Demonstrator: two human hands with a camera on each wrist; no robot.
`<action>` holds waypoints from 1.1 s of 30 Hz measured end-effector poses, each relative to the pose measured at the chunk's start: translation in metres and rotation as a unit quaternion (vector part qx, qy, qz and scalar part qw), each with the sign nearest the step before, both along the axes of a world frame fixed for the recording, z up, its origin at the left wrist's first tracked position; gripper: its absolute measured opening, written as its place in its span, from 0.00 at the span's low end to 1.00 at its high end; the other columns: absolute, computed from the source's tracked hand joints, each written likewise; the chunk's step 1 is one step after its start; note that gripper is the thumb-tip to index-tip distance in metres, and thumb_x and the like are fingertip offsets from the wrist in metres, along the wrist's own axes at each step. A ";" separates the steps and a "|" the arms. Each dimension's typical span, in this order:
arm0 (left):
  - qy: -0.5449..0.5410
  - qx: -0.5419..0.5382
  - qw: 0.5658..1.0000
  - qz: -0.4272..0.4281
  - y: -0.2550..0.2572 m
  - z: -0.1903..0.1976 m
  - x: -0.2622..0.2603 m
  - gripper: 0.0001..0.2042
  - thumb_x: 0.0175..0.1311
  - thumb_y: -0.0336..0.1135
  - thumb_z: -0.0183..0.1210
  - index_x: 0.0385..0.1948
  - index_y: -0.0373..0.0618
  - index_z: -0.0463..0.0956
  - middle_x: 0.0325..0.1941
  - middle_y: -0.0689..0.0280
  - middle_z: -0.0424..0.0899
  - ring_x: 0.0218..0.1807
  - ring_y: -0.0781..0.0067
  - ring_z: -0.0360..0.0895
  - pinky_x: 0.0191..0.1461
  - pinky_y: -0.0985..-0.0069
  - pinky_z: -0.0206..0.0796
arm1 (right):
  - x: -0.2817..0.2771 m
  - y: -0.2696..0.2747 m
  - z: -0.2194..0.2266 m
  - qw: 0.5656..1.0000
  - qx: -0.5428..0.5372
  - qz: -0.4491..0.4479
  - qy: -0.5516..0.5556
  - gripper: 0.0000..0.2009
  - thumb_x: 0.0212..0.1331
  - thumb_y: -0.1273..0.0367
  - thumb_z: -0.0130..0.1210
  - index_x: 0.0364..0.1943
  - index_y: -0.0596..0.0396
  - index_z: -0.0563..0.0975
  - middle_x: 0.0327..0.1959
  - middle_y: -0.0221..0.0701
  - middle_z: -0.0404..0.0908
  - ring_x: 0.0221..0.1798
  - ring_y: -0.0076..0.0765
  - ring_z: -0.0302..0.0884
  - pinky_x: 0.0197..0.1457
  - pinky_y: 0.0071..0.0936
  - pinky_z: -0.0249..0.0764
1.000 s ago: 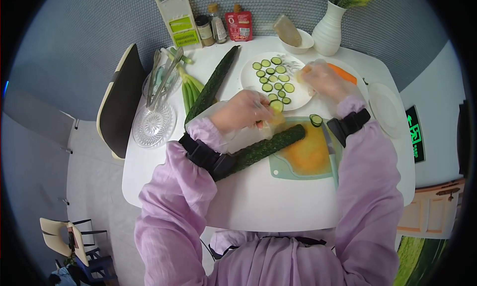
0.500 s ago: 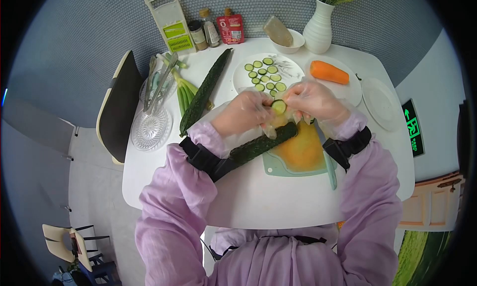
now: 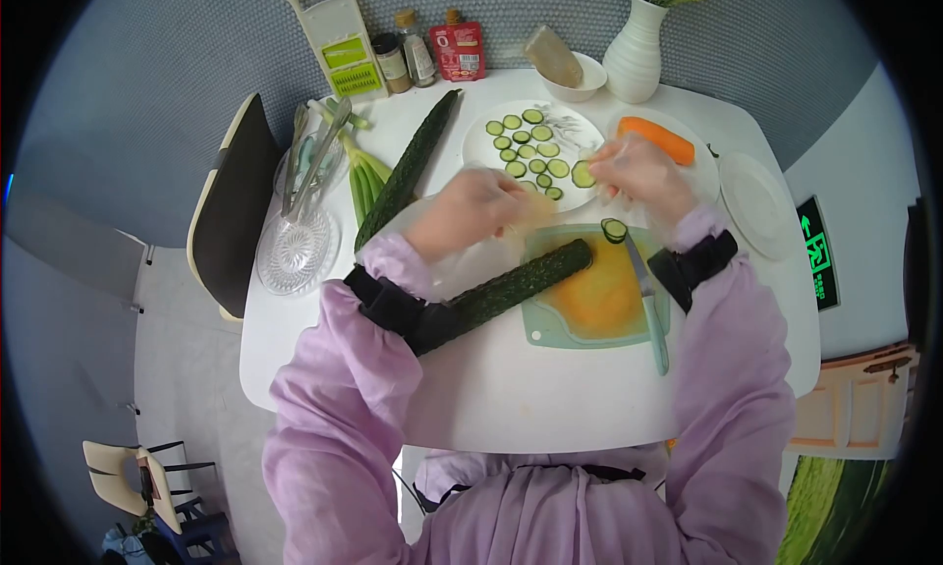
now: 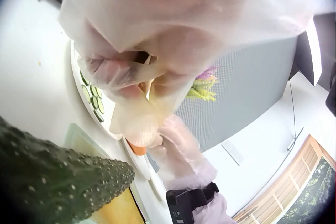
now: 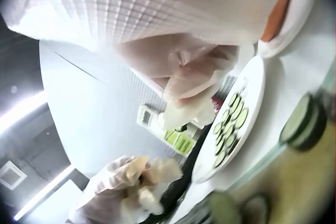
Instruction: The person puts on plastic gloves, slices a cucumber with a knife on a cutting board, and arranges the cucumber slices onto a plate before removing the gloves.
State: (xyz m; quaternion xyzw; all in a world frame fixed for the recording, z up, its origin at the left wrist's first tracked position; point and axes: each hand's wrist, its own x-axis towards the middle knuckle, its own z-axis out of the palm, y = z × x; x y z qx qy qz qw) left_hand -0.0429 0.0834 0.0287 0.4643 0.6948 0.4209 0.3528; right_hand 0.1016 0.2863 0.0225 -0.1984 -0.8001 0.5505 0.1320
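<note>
My right hand [image 3: 638,172], in a thin clear glove, pinches a cucumber slice [image 3: 583,174] over the right edge of the white plate [image 3: 479,150]. Several more slices [image 3: 527,152] lie in rows on that plate. My left hand [image 3: 470,211], also gloved, hovers left of it, above a dark bumpy cucumber [image 3: 506,292]. Its fingers are curled together; I cannot tell whether anything sits between them. The cucumber's end lies across a green cutting board [image 3: 550,331] stained orange. At the board's top right are stacked slices [image 3: 614,231] beside a knife [image 3: 655,334].
A second cucumber [image 3: 417,167] and scallions [image 3: 368,187] lie on the left, near glass dishes [image 3: 298,254] and tongs [image 3: 319,162]. A carrot [image 3: 656,140] rests on a plate at the right. Behind stand a grater [image 3: 334,34], jars, a red pouch [image 3: 458,52] and a vase [image 3: 634,54].
My right hand came from the plate to the left hand, pinched a cucumber slice there, then carried it up and right to the plate. The left hand drew slightly left.
</note>
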 end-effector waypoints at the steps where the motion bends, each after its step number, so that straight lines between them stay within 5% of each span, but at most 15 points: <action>1: -0.023 -0.003 0.999 0.025 -0.001 0.001 -0.004 0.12 0.57 0.31 0.55 0.39 0.31 0.75 0.27 0.65 0.78 0.25 0.82 0.72 0.26 0.85 0.64 | -0.004 0.006 -0.004 1.000 0.000 -0.001 0.000 0.10 0.51 0.66 0.56 0.27 0.61 0.76 0.20 0.26 0.76 0.21 0.19 0.72 0.21 0.18 0.65; 4: -0.051 -0.004 0.997 0.057 0.000 -0.003 -0.011 0.16 0.56 0.29 0.53 0.45 0.29 0.72 0.35 0.63 0.78 0.32 0.81 0.72 0.33 0.85 0.65 | -0.020 0.021 -0.007 0.994 0.087 0.001 -0.072 0.12 0.50 0.65 0.57 0.23 0.63 0.76 0.17 0.30 0.76 0.18 0.23 0.70 0.20 0.23 0.64; 6: -0.057 -0.003 0.996 0.067 -0.001 -0.006 -0.013 0.18 0.55 0.27 0.52 0.48 0.28 0.70 0.39 0.61 0.77 0.35 0.81 0.72 0.36 0.84 0.65 | -0.033 0.027 -0.006 0.953 0.159 0.102 -0.238 0.10 0.50 0.66 0.55 0.21 0.59 0.74 0.17 0.29 0.72 0.18 0.20 0.68 0.20 0.20 0.62; 10: -0.065 0.013 0.996 0.056 -0.003 -0.011 -0.015 0.21 0.54 0.26 0.51 0.51 0.27 0.67 0.42 0.59 0.76 0.37 0.78 0.73 0.40 0.83 0.66 | -0.034 0.016 0.008 0.935 0.216 0.134 -0.246 0.10 0.51 0.66 0.55 0.21 0.60 0.76 0.17 0.30 0.72 0.18 0.22 0.69 0.20 0.20 0.64; 16: -0.117 0.028 0.992 0.036 -0.008 -0.005 -0.011 0.21 0.56 0.26 0.51 0.52 0.27 0.66 0.39 0.60 0.78 0.35 0.77 0.76 0.39 0.82 0.68 | -0.050 0.027 -0.023 0.915 0.259 0.091 -0.297 0.12 0.55 0.62 0.53 0.26 0.57 0.79 0.23 0.41 0.78 0.28 0.45 0.77 0.32 0.38 0.72; 18: -0.127 0.023 0.991 0.028 -0.008 -0.005 -0.011 0.20 0.57 0.26 0.52 0.52 0.27 0.66 0.38 0.61 0.79 0.34 0.77 0.76 0.39 0.83 0.69 | -0.049 0.059 -0.067 0.797 0.544 0.221 -0.141 0.11 0.55 0.63 0.53 0.28 0.56 0.77 0.23 0.39 0.76 0.29 0.44 0.75 0.33 0.38 0.71; 19: -0.155 0.024 0.987 0.027 -0.008 -0.007 -0.011 0.19 0.58 0.28 0.52 0.52 0.28 0.66 0.37 0.61 0.79 0.34 0.79 0.76 0.38 0.84 0.69 | -0.049 0.048 -0.053 0.797 0.544 0.221 -0.142 0.11 0.55 0.63 0.53 0.28 0.56 0.77 0.23 0.39 0.76 0.29 0.44 0.75 0.33 0.38 0.71; 21: -0.183 0.027 0.982 0.025 -0.007 -0.009 -0.012 0.18 0.60 0.29 0.52 0.51 0.28 0.67 0.35 0.62 0.79 0.33 0.81 0.76 0.37 0.85 0.69 | -0.048 0.013 -0.011 0.913 0.271 0.063 -0.298 0.10 0.56 0.63 0.53 0.30 0.57 0.78 0.25 0.38 0.77 0.30 0.44 0.74 0.35 0.39 0.71; 31: -0.132 -0.020 0.991 0.026 -0.005 0.002 -0.004 0.11 0.62 0.36 0.56 0.28 0.34 0.77 0.22 0.66 0.80 0.20 0.84 0.73 0.23 0.87 0.64 | -0.025 0.029 -0.014 0.933 0.319 0.041 -0.161 0.12 0.57 0.63 0.52 0.29 0.58 0.80 0.27 0.40 0.79 0.32 0.47 0.77 0.37 0.40 0.72; 33: -0.123 -0.031 0.992 0.026 -0.003 0.003 -0.003 0.12 0.62 0.36 0.56 0.27 0.33 0.77 0.21 0.66 0.80 0.19 0.84 0.72 0.21 0.86 0.64 | -0.024 0.029 -0.013 0.951 0.275 -0.010 -0.141 0.11 0.55 0.64 0.53 0.29 0.59 0.80 0.24 0.35 0.77 0.27 0.36 0.74 0.30 0.32 0.70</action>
